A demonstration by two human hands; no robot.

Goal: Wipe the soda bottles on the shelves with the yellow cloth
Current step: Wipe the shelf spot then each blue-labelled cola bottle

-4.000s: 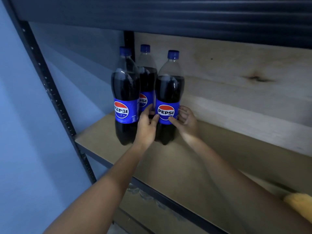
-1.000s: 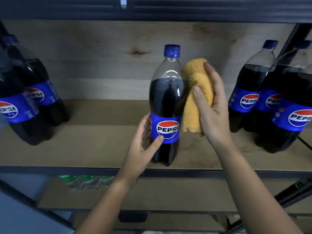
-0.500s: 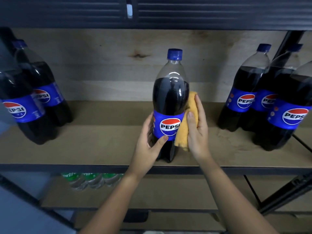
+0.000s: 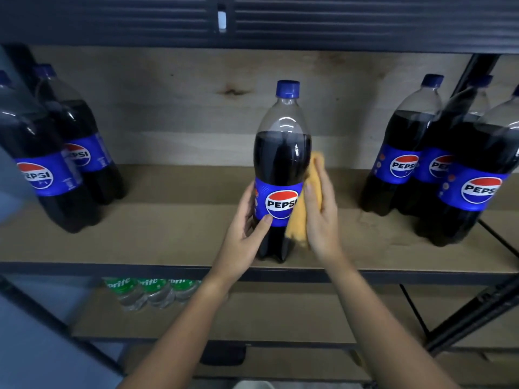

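A tall Pepsi bottle [image 4: 282,153] with a blue cap stands upright near the front middle of the wooden shelf [image 4: 174,237]. My left hand [image 4: 247,228] grips its lower left side, thumb on the blue label. My right hand [image 4: 321,217] holds the yellow cloth [image 4: 299,220] and presses it against the bottle's right side at label height. The cloth hangs folded between my palm and the bottle, partly hidden by my fingers.
Two Pepsi bottles [image 4: 42,158] stand at the shelf's left end and three more Pepsi bottles [image 4: 438,164] at the right. Green-labelled Sprite bottles [image 4: 151,290] sit on the lower shelf. A dark metal upright [image 4: 474,307] runs along the right, and a dark shelf edge [image 4: 252,23] hangs overhead.
My right hand slid the cloth down the bottle's right side from the shoulder to the label. My left hand kept its hold on the bottle. Four seconds ago I was at the left group.
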